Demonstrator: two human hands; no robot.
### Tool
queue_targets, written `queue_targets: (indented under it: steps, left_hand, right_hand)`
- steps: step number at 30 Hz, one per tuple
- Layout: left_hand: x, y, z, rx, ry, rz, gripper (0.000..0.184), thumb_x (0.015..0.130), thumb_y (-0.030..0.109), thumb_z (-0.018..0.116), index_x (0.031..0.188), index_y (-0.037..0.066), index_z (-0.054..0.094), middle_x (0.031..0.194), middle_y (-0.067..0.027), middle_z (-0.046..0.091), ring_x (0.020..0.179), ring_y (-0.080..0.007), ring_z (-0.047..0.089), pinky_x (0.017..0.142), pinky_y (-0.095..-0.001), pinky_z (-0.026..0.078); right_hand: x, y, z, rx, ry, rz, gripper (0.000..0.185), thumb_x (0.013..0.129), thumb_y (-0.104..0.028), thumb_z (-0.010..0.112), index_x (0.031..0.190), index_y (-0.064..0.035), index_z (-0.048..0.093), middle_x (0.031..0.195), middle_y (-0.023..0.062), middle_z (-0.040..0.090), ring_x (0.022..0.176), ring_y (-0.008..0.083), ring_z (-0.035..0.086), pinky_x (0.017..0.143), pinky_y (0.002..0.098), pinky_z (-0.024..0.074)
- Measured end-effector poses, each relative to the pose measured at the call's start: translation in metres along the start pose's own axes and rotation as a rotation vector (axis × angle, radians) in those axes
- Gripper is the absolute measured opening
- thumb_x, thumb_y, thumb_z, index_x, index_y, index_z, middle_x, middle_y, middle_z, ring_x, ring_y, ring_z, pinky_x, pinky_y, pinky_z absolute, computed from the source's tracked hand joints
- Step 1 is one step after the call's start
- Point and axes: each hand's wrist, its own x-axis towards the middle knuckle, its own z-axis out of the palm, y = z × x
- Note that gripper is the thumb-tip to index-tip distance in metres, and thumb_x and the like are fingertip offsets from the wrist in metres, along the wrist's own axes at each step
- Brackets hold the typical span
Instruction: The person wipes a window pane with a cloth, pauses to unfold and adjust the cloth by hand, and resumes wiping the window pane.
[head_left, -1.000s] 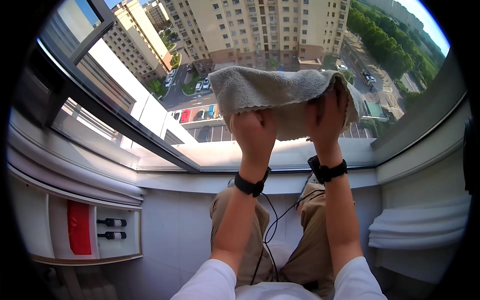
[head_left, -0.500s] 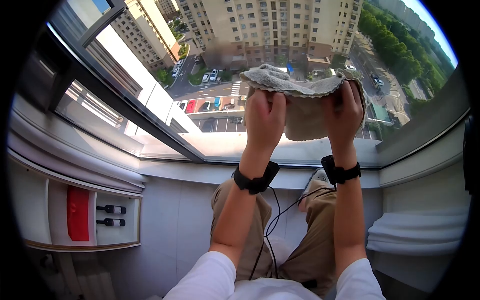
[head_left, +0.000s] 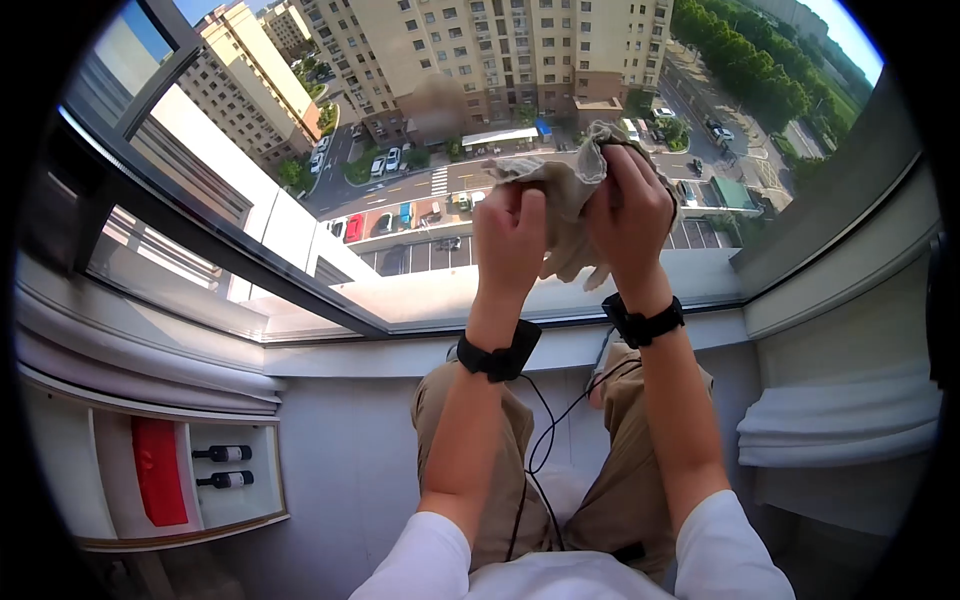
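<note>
A grey-beige cloth (head_left: 570,200) hangs bunched between my two hands in front of the window glass. My left hand (head_left: 510,235) is closed on its left end, with the thumb pointing up. On the right side, my right hand (head_left: 632,215) grips the gathered cloth, its fingers curled over the top. Folds of the cloth hang below and between the hands, above the white window sill (head_left: 560,296). Each wrist wears a black strap with a small device.
A dark window frame (head_left: 240,230) slants across the left. Lower left stands a shelf (head_left: 240,425) holding two dark bottles (head_left: 225,453) and a red item (head_left: 158,470). White folded fabric (head_left: 840,425) lies at right. Black cables (head_left: 545,450) hang between my legs.
The cloth was spread wide between my hands and is now bunched narrower. My hands have come closer together, and the view has shifted a little.
</note>
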Motion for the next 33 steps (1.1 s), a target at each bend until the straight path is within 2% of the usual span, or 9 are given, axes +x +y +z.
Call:
queue_targets:
  steps: [3,6,8,14,18,22,24,30,33]
  left_hand:
    - [0.003,0.027,-0.011,-0.162,0.018,-0.029,0.031,0.106,0.019,0.048,0.120,-0.003,0.064,0.109,-0.0118,0.069,0.102,-0.0190,0.065,0.094,-0.0334,0.050]
    - [0.013,0.025,-0.019,-0.178,-0.021,-0.188,0.034,0.108,0.021,0.047,0.123,-0.005,0.063,0.110,-0.0134,0.070,0.098,-0.0199,0.067,0.090,-0.0339,0.052]
    - [0.008,0.028,-0.011,0.001,0.011,-0.168,0.038,0.104,0.024,0.052,0.096,-0.009,0.068,0.089,-0.0095,0.071,0.082,-0.0163,0.063,0.080,-0.0325,0.051]
    - [0.010,-0.015,-0.009,0.424,-0.231,-0.376,0.046,0.097,0.031,0.059,0.079,-0.012,0.062,0.064,-0.0086,0.059,0.062,-0.0145,0.054,0.060,-0.0381,0.044]
    - [0.009,-0.003,-0.011,0.281,-0.094,-0.163,0.038,0.101,0.024,0.056,0.086,-0.009,0.069,0.076,-0.0101,0.070,0.069,-0.0172,0.060,0.068,-0.0372,0.049]
    - [0.012,0.022,-0.021,-0.010,0.087,0.024,0.036,0.104,0.018,0.051,0.128,-0.006,0.062,0.111,-0.0137,0.074,0.099,-0.0213,0.070,0.095,-0.0343,0.053]
    - [0.016,0.047,-0.016,-0.112,0.017,0.070,0.033,0.103,0.017,0.050,0.120,-0.006,0.067,0.110,-0.0134,0.074,0.099,-0.0216,0.071,0.095,-0.0344,0.053]
    - [0.012,0.018,-0.017,0.474,-0.053,0.155,0.023,0.102,0.013,0.057,0.103,-0.005,0.071,0.100,-0.0167,0.076,0.089,-0.0275,0.072,0.084,-0.0375,0.054]
    - [0.012,0.014,-0.020,0.595,-0.101,0.156,0.024,0.101,0.015,0.061,0.096,-0.005,0.073,0.080,-0.0146,0.076,0.074,-0.0288,0.073,0.075,-0.0383,0.054]
  right_hand:
    - [0.021,-0.003,-0.016,0.037,0.109,0.039,0.024,0.085,-0.003,0.060,0.108,-0.0031,0.065,0.097,0.0187,0.066,0.083,0.0413,0.066,0.072,0.0446,0.0554]
    - [0.012,0.007,-0.014,0.097,0.046,0.126,0.016,0.086,-0.006,0.060,0.100,-0.0053,0.066,0.090,0.0148,0.067,0.077,0.0373,0.067,0.067,0.0439,0.0548]
    - [-0.012,0.021,-0.004,-0.022,-0.015,0.069,0.011,0.085,-0.007,0.063,0.096,-0.0075,0.066,0.083,0.0106,0.068,0.071,0.0334,0.068,0.063,0.0428,0.0553]
    - [-0.046,0.031,0.016,0.051,-0.290,-0.035,0.006,0.078,-0.010,0.067,0.083,-0.0114,0.068,0.066,0.0073,0.063,0.060,0.0285,0.065,0.056,0.0403,0.0534]
    - [-0.029,0.030,0.006,0.080,-0.188,-0.079,0.008,0.080,-0.012,0.069,0.087,-0.0101,0.067,0.074,0.0069,0.065,0.062,0.0285,0.066,0.056,0.0398,0.0534]
    - [0.013,0.024,-0.026,0.032,0.115,0.045,0.014,0.084,-0.009,0.067,0.097,-0.0073,0.063,0.088,0.0101,0.065,0.073,0.0340,0.067,0.063,0.0415,0.0559]
    - [0.019,0.027,-0.030,0.044,0.164,0.070,0.016,0.083,-0.006,0.065,0.099,-0.0074,0.064,0.087,0.0097,0.066,0.072,0.0329,0.067,0.063,0.0407,0.0554]
    - [-0.020,0.034,-0.011,-0.090,-0.005,0.004,0.017,0.080,-0.010,0.068,0.096,-0.0090,0.062,0.085,0.0066,0.064,0.068,0.0296,0.067,0.058,0.0399,0.0538]
    - [-0.032,0.023,0.000,-0.069,-0.137,-0.067,0.018,0.081,-0.017,0.069,0.097,-0.0103,0.063,0.085,0.0055,0.064,0.065,0.0263,0.067,0.056,0.0378,0.0543]
